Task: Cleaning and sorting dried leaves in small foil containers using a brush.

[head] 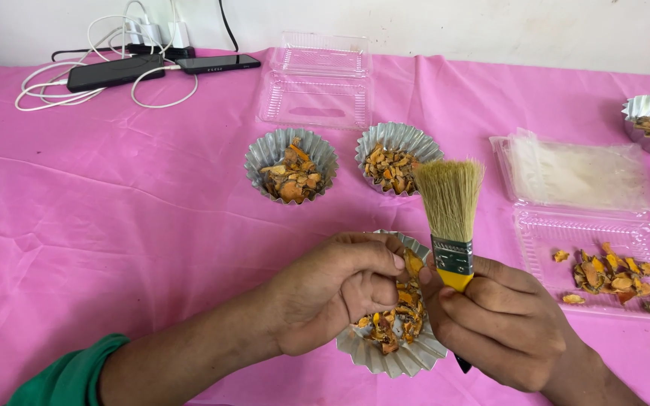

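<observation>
Right grip: I am holding the right hand (502,327) wrapped tight round the brush (451,225), fingers clamped on the yellow handle, bristles pointing up and away.
Left grip: I am pinching an orange chip (413,263) between the thumb and fingertips of the left hand (332,293), just over the near cup (396,353).
Doing it well: I judge the chip is best kept over the cup, so that whatever falls is landing inside the foil; the pinch should be staying light, since the dried pieces look brittle.
Near cup: it is sitting on the pink cloth (114,225) between my two hands, touching both, part filled with orange pieces.
Edges: the crimped foil rim looks thin and easy to tip; the tray (596,271) with loose chips is lying just beside my right hand.
Open room: two filled cups (291,165) are standing well beyond the bristles; the cloth on the left is giving the widest space.
</observation>
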